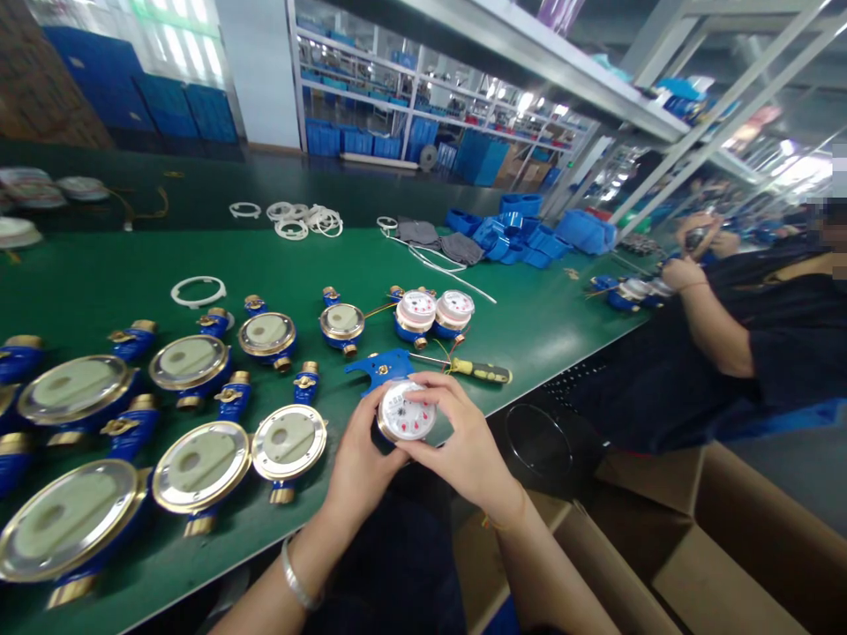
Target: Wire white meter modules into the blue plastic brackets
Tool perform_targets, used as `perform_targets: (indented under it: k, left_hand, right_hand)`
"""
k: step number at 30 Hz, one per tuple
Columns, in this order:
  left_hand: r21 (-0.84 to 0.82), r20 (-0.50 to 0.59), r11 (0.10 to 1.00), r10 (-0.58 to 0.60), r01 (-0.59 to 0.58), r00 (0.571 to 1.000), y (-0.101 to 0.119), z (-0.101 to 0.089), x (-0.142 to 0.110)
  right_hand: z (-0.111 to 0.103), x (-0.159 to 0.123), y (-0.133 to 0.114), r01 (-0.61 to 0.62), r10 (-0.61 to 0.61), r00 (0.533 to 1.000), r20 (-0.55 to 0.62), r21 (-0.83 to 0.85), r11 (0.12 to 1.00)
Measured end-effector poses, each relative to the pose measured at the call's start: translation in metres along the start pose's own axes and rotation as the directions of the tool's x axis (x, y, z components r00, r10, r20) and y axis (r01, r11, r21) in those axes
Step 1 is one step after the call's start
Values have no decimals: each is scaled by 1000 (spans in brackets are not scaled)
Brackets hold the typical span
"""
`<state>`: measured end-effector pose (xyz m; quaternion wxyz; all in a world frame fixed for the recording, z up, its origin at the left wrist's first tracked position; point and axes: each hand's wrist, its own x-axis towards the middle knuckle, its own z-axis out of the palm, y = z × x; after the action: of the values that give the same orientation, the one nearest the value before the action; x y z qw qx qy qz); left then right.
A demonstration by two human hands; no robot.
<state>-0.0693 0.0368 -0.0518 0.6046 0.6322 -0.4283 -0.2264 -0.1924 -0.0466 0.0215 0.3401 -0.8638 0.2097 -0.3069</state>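
Both hands are around a water meter with a white dial face, red pointers and a brass rim, close to the table's front edge. My left hand grips its left side, fingers wrapped around the rim. On the other side my right hand is closed on it, thumb at the near rim and fingers over the dial's top edge. The meter's underside is hidden. Just beyond it lies a flat blue plate-like piece. A screwdriver with a yellow and black handle rests right of that piece.
Several blue meter bodies stand on the green table to the left. Two dial-fitted meters stand behind the screwdriver. White rings and blue plastic parts lie farther back. Cardboard boxes and a co-worker are at right.
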Motion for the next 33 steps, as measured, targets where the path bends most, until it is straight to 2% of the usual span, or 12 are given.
perform_targets:
  k: [11,20,22,28,33]
  left_hand:
    - [20,-3,999,-25,25,1000,6,-1,0]
    - [7,14,1000,-18,18,1000,2,-3,1]
    - [2,20,1000,-11,11,1000,2,-2,1]
    - [5,3,1000,-17,17,1000,4,-1,2]
    - [19,18,1000,12,-12,1000,1,-2,2]
  right_hand:
    - [-2,4,0,-104,104,994,-33,15,995]
    - [4,3,-8,-139,127,988,-91,-133,981]
    - [1,4,-6,-132,125,990,-68,-114,985]
    - [-12,10,5,-69,66,991,114,19,997]
    - [-13,10,6,-88,83,990,113,39,995]
